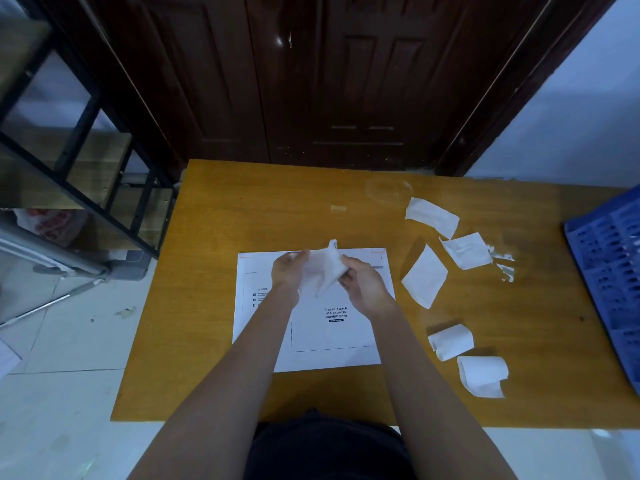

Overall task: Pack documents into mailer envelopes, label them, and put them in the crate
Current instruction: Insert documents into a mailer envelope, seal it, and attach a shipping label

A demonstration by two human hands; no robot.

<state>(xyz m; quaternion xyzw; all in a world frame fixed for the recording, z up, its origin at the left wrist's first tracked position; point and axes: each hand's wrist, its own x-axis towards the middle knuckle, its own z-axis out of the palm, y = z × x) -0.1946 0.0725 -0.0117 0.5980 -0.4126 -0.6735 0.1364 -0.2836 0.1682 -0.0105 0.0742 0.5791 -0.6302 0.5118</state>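
A white mailer envelope (263, 327) lies flat on the wooden table (214, 209), printed side up with a waybill box. Above its upper half, my left hand (287, 271) and my right hand (363, 285) both pinch a white label sheet (323, 270), which is bent and lifted off the envelope. The blue crate (609, 271) stands at the table's right edge, only partly in view.
Several loose white paper pieces lie right of the envelope: flat sheets (424, 277) and curled backing strips (450, 341). A dark wooden door (329, 81) stands behind the table. A metal shelf rack (79, 168) is on the left over the tiled floor.
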